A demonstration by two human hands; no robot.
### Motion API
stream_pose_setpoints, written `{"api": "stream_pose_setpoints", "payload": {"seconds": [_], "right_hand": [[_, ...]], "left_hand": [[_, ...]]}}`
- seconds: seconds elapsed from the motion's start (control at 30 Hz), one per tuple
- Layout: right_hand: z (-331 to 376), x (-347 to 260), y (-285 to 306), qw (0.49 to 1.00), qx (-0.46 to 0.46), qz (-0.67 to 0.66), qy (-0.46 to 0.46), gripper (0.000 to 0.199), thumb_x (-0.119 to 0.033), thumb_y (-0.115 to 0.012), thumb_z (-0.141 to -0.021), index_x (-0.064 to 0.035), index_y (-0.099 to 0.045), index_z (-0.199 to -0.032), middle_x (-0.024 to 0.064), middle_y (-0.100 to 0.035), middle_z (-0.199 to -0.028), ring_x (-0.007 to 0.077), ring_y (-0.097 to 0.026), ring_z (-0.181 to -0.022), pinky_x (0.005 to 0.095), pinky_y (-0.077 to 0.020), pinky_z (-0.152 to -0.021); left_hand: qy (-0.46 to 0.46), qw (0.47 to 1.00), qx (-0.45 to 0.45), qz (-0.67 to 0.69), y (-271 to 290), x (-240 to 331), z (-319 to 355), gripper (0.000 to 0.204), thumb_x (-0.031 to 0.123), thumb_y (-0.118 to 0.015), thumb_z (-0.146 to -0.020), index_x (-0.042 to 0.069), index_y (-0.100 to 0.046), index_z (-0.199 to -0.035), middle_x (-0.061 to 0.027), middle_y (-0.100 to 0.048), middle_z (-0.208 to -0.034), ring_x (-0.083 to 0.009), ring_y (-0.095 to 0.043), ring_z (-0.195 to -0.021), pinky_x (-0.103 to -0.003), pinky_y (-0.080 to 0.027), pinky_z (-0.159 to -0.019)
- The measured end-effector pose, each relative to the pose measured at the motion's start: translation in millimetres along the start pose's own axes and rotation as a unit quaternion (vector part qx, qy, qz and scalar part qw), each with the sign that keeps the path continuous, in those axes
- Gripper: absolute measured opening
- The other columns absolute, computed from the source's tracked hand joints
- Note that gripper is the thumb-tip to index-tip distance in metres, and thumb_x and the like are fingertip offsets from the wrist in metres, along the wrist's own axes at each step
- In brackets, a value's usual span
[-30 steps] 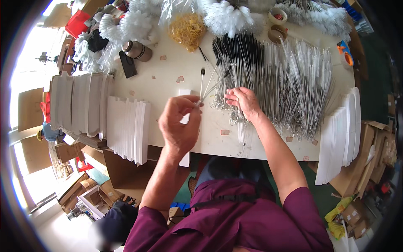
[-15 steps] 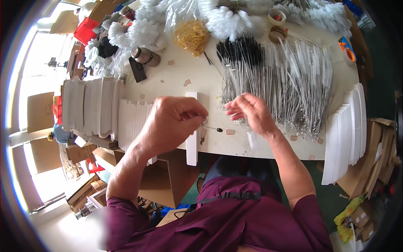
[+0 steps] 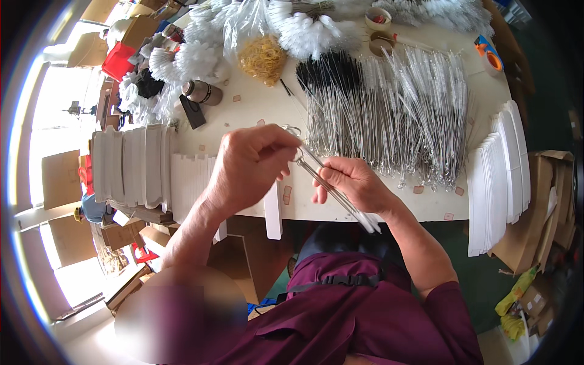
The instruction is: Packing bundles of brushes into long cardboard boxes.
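Observation:
Several thin wire brushes point(image 3: 336, 193) slant between my hands, their looped ends up at the left and whitish bristle tips down at the right. My left hand point(image 3: 252, 167) pinches around the looped ends, with a ring showing just above its fingertips. The shafts are gripped lower down between the thumb and fingers of my right hand point(image 3: 356, 182). Beneath my left hand, a long narrow white box point(image 3: 272, 213) lies across the table's near edge, partly hidden. Just beyond my right hand spreads a thick row of wire brushes point(image 3: 420, 115), with black bristles point(image 3: 331, 72) at its left part.
Flat white boxes stand stacked at left point(image 3: 134, 164) and right point(image 3: 500, 182). Farther back are a bag of yellow rubber bands point(image 3: 261, 59), a metal bottle point(image 3: 202, 92), a black phone-like slab point(image 3: 193, 112), tape rolls point(image 3: 381, 44), an orange-blue tape dispenser point(image 3: 488, 53) and bundled white brushes point(image 3: 316, 30).
My right hand has come down and inward, and its fingers have closed on the brush shafts. The brushes now stretch between both hands. The view has shifted slightly.

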State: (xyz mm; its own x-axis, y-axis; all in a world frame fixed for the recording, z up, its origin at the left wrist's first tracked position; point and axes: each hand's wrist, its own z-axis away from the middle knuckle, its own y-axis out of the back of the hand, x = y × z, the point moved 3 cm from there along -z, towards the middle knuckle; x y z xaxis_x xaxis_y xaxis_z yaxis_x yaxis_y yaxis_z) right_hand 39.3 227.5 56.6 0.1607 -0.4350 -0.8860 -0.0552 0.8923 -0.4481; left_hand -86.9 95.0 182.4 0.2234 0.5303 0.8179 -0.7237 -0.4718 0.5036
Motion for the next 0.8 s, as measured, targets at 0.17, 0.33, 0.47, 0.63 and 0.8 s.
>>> {"api": "stream_pose_setpoints", "payload": {"seconds": [0.17,0.33,0.47,0.63,0.8], "right_hand": [[28,16,8,0.994,0.016,-0.042,-0.099,0.030,-0.021,-0.045,-0.110,0.0046,-0.061,-0.109,0.0092,-0.067,-0.078,0.0151,-0.068,-0.067,0.0272,-0.0548,-0.060],[51,28,13,0.991,0.061,0.004,-0.122,0.028,-0.020,-0.046,-0.110,0.0007,-0.064,-0.110,0.0029,-0.062,-0.073,0.0088,-0.059,-0.056,0.0230,-0.0469,-0.051],[57,36,12,0.989,0.066,0.017,-0.134,0.028,-0.021,-0.046,-0.110,0.0005,-0.065,-0.110,0.0021,-0.061,-0.071,0.0082,-0.057,-0.056,0.0223,-0.0458,-0.050],[61,40,16,0.987,0.079,0.024,-0.138,0.030,-0.021,-0.046,-0.110,0.0017,-0.065,-0.108,0.0045,-0.065,-0.076,0.0093,-0.062,-0.063,0.0242,-0.0509,-0.058],[65,55,39,0.972,0.176,0.140,-0.069,0.031,-0.021,-0.046,-0.110,0.0021,-0.065,-0.103,0.0077,-0.070,-0.086,0.0148,-0.068,-0.079,0.0295,-0.0562,-0.076]], "left_hand": [[0.022,0.998,0.021,0.059,-1,-32,-6,0.008,-0.003,-0.064,-0.092,-0.006,-0.070,-0.097,-0.0092,-0.071,-0.081,-0.0125,-0.069,-0.068,-0.027,-0.057,-0.061],[0.029,0.995,0.042,0.086,-20,-49,-7,0.005,-0.003,-0.064,-0.092,-0.005,-0.068,-0.093,-0.0080,-0.071,-0.080,-0.0121,-0.068,-0.067,-0.027,-0.057,-0.061],[0.040,0.990,0.035,0.130,-32,-70,-4,0.006,0.000,-0.063,-0.094,-0.004,-0.066,-0.098,-0.0113,-0.071,-0.087,-0.0150,-0.069,-0.072,-0.029,-0.058,-0.064],[0.089,0.938,-0.043,0.333,-49,-69,1,0.008,0.007,-0.058,-0.100,0.000,-0.056,-0.102,-0.0196,-0.071,-0.102,-0.0214,-0.072,-0.080,-0.033,-0.060,-0.067],[0.033,0.894,-0.049,0.445,-45,-56,11,0.009,0.011,-0.050,-0.104,0.003,-0.048,-0.105,-0.0286,-0.069,-0.109,-0.0301,-0.074,-0.088,-0.038,-0.061,-0.069]]}}
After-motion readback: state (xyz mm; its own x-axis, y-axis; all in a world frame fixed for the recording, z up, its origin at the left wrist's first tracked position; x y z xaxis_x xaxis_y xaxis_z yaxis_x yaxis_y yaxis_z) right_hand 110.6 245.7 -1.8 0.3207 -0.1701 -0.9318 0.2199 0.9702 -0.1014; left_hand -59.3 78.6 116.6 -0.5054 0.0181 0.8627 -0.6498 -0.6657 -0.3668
